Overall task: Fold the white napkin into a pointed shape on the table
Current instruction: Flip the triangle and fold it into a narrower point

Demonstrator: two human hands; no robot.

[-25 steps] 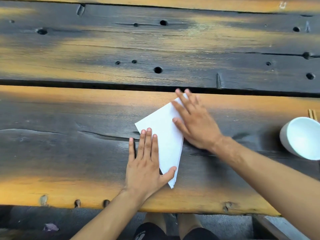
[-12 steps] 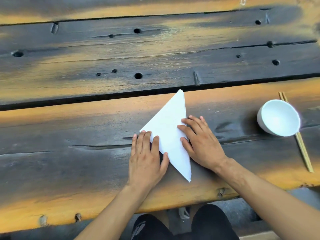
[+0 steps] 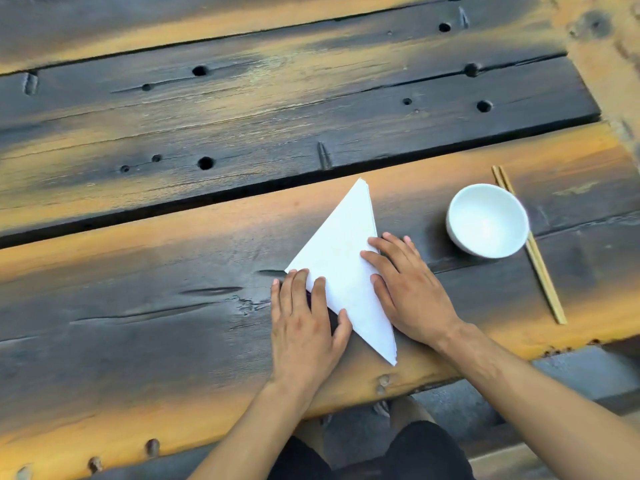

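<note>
Both hands are lying flat with straight fingers, left hand (image 3: 304,327) and right hand (image 3: 410,289) pressing a white napkin (image 3: 346,268), a pointy triangle, on the table (image 3: 138,306) at frame center.

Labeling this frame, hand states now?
Left hand: open, flat, fingers pressing the white napkin.
Right hand: open, flat, fingers pressing the napkin.

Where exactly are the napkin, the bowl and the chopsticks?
white napkin (image 3: 346,268): head view, middle of the folded triangle.
white bowl (image 3: 487,221): head view, inside of the bowl.
chopsticks (image 3: 545,284): head view, shaft below the bowl.
</note>
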